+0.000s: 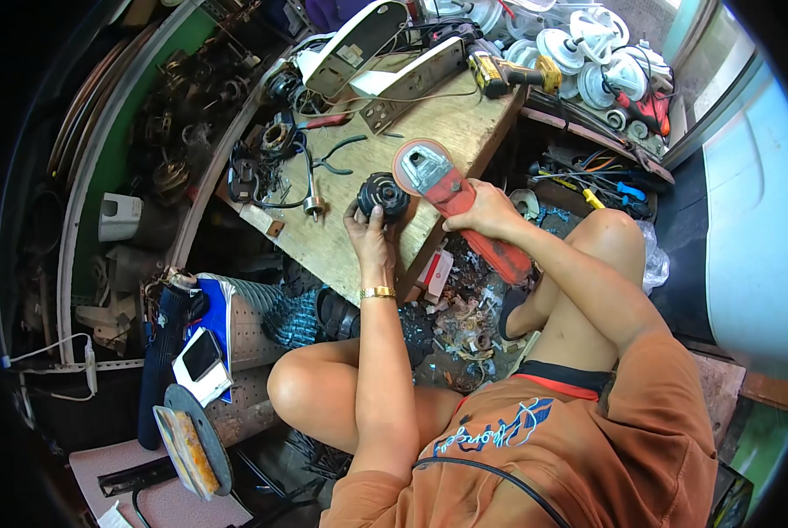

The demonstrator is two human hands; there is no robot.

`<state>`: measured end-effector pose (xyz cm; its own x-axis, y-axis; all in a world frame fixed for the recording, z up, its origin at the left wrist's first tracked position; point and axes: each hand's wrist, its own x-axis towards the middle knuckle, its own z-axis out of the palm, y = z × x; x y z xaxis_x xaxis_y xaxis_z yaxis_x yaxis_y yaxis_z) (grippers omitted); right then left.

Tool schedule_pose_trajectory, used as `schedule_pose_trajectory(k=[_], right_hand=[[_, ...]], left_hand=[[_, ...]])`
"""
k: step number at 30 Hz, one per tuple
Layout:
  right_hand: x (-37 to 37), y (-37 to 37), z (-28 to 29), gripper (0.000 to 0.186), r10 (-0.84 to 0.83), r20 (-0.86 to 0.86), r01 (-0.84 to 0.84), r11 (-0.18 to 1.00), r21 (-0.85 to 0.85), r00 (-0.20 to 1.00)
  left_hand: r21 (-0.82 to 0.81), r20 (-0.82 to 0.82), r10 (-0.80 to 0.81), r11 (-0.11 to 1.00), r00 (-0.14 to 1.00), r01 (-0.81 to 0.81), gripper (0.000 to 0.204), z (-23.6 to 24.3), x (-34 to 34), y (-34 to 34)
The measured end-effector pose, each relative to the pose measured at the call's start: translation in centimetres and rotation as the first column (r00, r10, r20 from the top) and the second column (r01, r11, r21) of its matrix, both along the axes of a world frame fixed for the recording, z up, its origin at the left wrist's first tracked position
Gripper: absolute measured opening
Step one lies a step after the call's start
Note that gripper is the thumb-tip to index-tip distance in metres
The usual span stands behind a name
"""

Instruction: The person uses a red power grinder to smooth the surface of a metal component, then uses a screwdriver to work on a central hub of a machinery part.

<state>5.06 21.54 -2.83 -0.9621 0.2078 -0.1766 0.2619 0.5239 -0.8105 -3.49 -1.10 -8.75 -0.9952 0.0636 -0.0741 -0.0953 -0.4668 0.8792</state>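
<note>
My left hand (370, 231) is closed on a black round motor part (385, 194) with a ringed hub, holding it over the near edge of the wooden workbench. My right hand (491, 211) is wrapped round the red body of an angle grinder (498, 255). The grinder's grey metal head and reddish-brown disc (403, 167) point toward the black part, close to its upper right; whether they touch, I cannot tell. Black-handled pliers (335, 157) lie on the bench beyond my left hand. Left of the part, a small metal shaft piece (313, 205) rests near a black cable.
A yellow and black cordless drill (508, 75) lies at the bench's far right, beside white plastic parts (579, 53). Scraps litter the floor (469, 334) below. A tool tray (592, 185) stands right; a phone (202, 355) lies left. Crowded shelves (178, 132) line the left.
</note>
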Motion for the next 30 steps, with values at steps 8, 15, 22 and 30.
schedule_pose_trajectory(k=[8,15,22,30], right_hand=[[-0.2,-0.4,0.0,0.08,0.011,-0.002,-0.011,1.0,-0.008,1.0],[-0.1,-0.1,-0.2,0.078,-0.017,0.022,0.017,1.0,-0.008,1.0],[-0.3,-0.2,-0.4,0.079,-0.014,0.019,0.015,1.0,-0.016,1.0],[-0.3,-0.5,-0.4,0.079,-0.006,0.005,0.006,1.0,-0.024,1.0]], left_hand=[[-0.029,-0.052,0.01,1.0,0.999,-0.012,0.053,-0.3,0.0,-0.2],[-0.02,-0.015,0.004,1.0,1.0,-0.004,0.052,0.3,0.6,0.5],[-0.04,-0.059,0.025,0.999,0.998,-0.027,0.049,0.0,0.5,0.3],[-0.028,-0.052,0.04,0.999,0.998,-0.042,0.049,0.2,0.7,0.3]])
